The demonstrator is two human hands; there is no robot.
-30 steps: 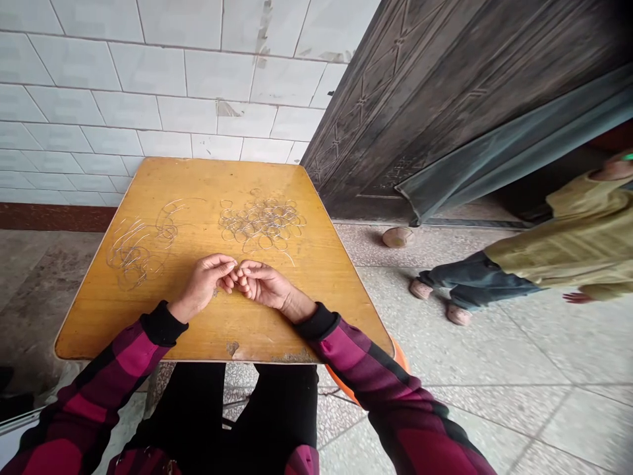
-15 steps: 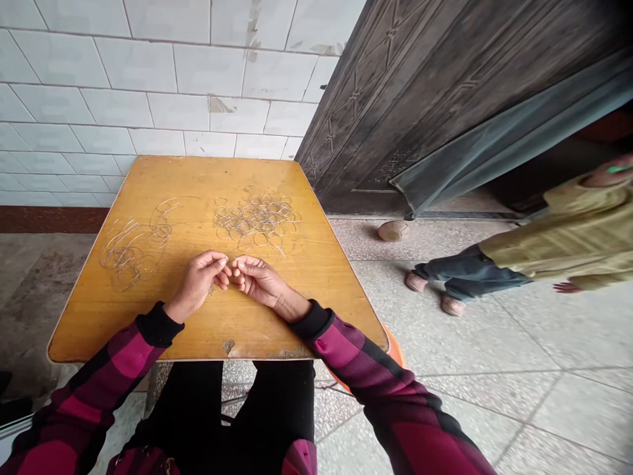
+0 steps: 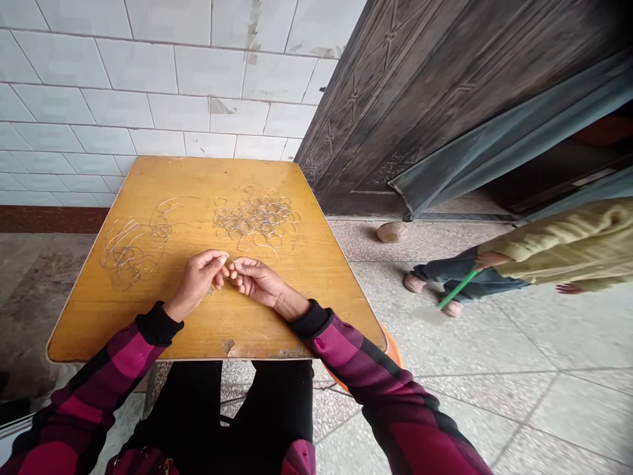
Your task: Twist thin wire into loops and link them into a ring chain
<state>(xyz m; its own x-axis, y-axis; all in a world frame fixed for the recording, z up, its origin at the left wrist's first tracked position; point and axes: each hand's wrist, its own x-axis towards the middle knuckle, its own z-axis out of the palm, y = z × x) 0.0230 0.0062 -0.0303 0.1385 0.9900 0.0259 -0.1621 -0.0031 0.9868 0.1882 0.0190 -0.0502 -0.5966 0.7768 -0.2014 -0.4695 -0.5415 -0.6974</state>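
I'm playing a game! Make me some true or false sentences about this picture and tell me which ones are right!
1. The left hand and right hand are close together over the yellow wooden table. True.
2. All the wire lies in one heap. False: there are two heaps, the wire rings and the looser wire loops.
3. The nearby person has a red stick. False: it is a green stick.
4. White tiles cover the wall. True.

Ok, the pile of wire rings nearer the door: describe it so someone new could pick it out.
On the yellow wooden table by the white tiled wall, just past the left hand and right hand, lies a heap of thin wire rings. Unlike the looser wire tangle to its left, it is a rounder cluster of separate small loops.
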